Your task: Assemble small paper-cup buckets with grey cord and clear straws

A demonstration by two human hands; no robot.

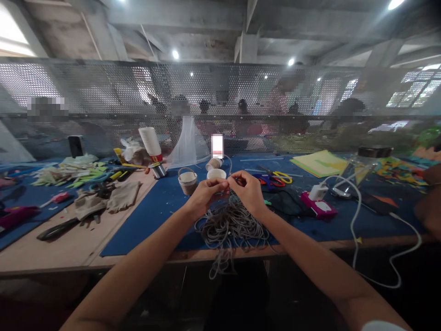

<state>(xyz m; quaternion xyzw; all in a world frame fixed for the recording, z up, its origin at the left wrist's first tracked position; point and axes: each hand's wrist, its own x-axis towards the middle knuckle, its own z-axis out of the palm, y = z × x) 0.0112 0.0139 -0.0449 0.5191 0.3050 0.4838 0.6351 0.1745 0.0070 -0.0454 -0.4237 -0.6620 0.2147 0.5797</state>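
Note:
A tangled pile of grey cord point(231, 226) lies on the blue mat point(151, 216) at the table's front edge, with a loop hanging over the edge. My left hand point(206, 195) and my right hand point(248, 191) meet just above the pile, fingers pinched together on a strand of the cord between them. Both hands are closed. Small paper cups point(188, 180) stand just behind my hands.
Scissors with yellow and red handles point(275, 177), a pink box with a white charger and cable point(319, 202), a green pad point(320, 162), grey fabric pieces point(110, 198), a thread cone point(151, 143) and cut scraps point(69, 174) lie around. Perforated mesh screen point(103, 87) behind; people sit beyond it.

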